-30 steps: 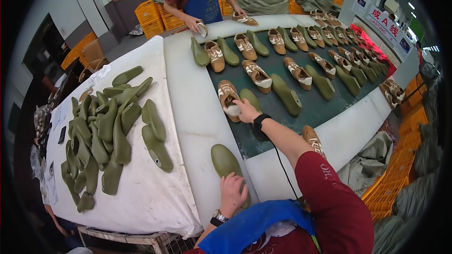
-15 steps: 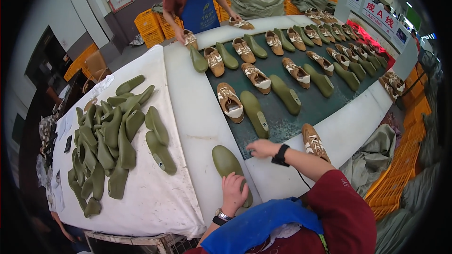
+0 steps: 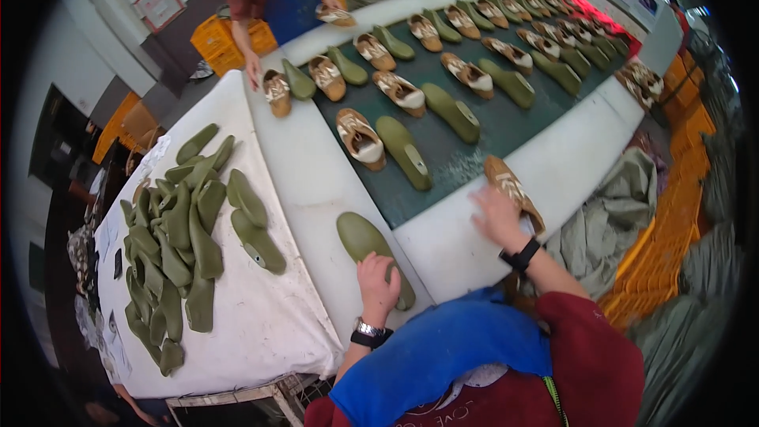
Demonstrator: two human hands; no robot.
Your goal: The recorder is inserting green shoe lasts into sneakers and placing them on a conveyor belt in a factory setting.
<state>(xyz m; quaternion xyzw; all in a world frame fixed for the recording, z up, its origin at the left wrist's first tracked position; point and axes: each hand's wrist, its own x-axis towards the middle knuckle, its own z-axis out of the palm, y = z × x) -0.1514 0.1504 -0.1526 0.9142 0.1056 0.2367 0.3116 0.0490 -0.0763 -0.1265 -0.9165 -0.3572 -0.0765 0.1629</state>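
My left hand (image 3: 378, 281) rests with bent fingers round the near end of a green shoe last (image 3: 360, 236), which lies on the white table edge. To the right, my right hand (image 3: 498, 215) is beside a brown sneaker with white stripes (image 3: 512, 183), its fingers apart at the shoe's left side. Whether they press on the shoe is hard to see because of blur. Beyond my hands, on the dark green belt (image 3: 474, 160), stand a brown sneaker (image 3: 360, 139) and a green last (image 3: 403, 152) side by side, with several more such pairs in rows behind.
A heap of green lasts (image 3: 170, 245) covers part of the white cloth-topped table (image 3: 273, 324) at left. Across the belt stands a co-worker in a blue apron (image 3: 289, 1). Orange crates (image 3: 664, 245) and grey-green sacking (image 3: 609, 205) lie at right.
My right hand has moved right, from the belt's near edge to the sneaker. My left hand stays on the last. The co-worker's sneaker now stands beside a last at the far corner. The view has shifted.
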